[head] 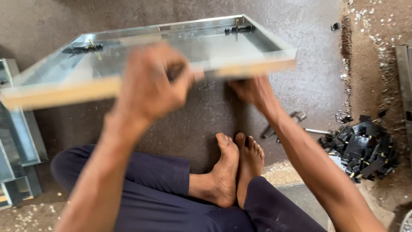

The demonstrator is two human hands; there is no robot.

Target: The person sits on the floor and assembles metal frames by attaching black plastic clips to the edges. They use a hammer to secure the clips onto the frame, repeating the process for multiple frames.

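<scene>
Gripping the tray's [141,60] near rim, we close our left hand [150,81] mid-edge, our right hand [253,91] pinching underneath, long axis crosswise.

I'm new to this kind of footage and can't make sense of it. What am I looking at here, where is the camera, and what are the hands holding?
The one picture comes from a camera worn on a person's head, looking down. That person sits on the floor with legs folded and bare feet together. Both bare hands grip the near edge of a shallow metal tray-like frame, lifted off the ground: the left hand is blurred from moving, the right hand holds from beneath. On the right lies a pile of small black parts, with a hammer-like tool beside it. More metal frames are stacked at left.
</scene>
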